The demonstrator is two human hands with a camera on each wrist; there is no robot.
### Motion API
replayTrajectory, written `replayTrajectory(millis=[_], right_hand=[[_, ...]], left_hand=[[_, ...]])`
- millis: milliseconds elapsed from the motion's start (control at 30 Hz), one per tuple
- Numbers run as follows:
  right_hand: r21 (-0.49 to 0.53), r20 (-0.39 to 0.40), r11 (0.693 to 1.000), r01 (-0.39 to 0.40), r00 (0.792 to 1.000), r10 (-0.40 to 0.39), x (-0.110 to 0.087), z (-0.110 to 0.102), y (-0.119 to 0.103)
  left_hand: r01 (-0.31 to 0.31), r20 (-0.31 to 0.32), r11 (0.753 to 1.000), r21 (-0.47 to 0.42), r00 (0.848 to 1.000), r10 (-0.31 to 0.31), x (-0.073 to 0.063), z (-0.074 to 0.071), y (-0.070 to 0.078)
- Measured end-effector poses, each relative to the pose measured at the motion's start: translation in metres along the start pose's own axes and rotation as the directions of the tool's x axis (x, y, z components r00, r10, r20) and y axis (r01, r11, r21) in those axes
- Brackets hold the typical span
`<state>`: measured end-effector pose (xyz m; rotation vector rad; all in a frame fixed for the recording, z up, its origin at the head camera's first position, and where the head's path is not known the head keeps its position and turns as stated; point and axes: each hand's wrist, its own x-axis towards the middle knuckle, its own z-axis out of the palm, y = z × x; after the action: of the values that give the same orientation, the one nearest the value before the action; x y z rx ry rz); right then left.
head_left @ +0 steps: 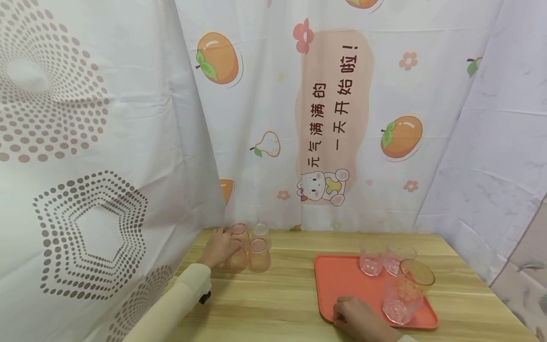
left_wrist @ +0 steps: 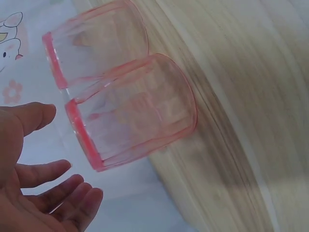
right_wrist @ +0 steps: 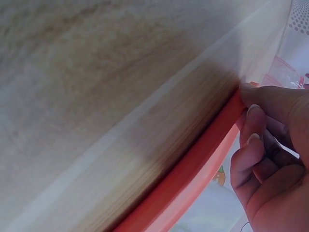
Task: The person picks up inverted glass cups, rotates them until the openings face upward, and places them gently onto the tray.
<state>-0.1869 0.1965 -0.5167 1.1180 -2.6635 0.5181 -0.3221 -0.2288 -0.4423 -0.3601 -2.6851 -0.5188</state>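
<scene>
At the back left of the table, several clear pink glasses (head_left: 259, 259) stand close together, their thick pink ends upward. My left hand (head_left: 220, 248) is at their left side. In the left wrist view its thumb and fingers are spread, with a gap between them and the nearer glass (left_wrist: 135, 116); a second glass (left_wrist: 99, 43) stands beside that one. My right hand (head_left: 359, 316) is at the near left corner of an orange-red tray (head_left: 337, 285). The right wrist view shows its thumb and curled forefinger pinching the tray's rim (right_wrist: 193, 169).
Clear pinkish glasses (head_left: 372, 263) stand on the tray's right part. An amber-rimmed glass (head_left: 418, 273) overlaps the nearest pink glass (head_left: 397, 308). Behind the wooden table (head_left: 265, 304) hangs a printed curtain (head_left: 265, 180), and a dotted curtain (head_left: 128, 142) closes off the left side.
</scene>
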Motion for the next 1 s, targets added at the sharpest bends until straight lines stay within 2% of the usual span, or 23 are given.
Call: replayTrajectory(millis=[133,333,600,733,1000], right_hand=[[-0.004,0.002,1.000,-0.003,1.000,0.003,0.0004,-0.0001,-0.0002],[-0.004,0.010,1.000,-0.006,1.000,0.006,0.0006,0.0002,0.0001],[0.012,0.030,1.000,-0.021,0.999,0.020,0.0005,-0.0008,0.0000],[0.020,0.037,0.999,-0.029,0.999,0.029,0.0007,-0.0001,0.0010],[0.038,0.034,0.999,-0.025,0.999,0.023,-0.0001,-0.0008,0.0007]], left_hand=[[0.004,0.004,1.000,0.004,1.000,-0.004,0.0012,0.0030,-0.0036],[0.031,0.055,0.999,-0.018,0.998,-0.030,0.0035,0.0073,-0.0073],[-0.024,0.094,0.994,-0.102,0.995,0.034,0.0057,0.0101,-0.0092],[-0.074,0.063,0.994,-0.079,0.995,0.079,0.0070,0.0095,-0.0083],[-0.103,0.035,0.993,-0.063,0.994,0.105,0.0065,0.0089,-0.0065]])
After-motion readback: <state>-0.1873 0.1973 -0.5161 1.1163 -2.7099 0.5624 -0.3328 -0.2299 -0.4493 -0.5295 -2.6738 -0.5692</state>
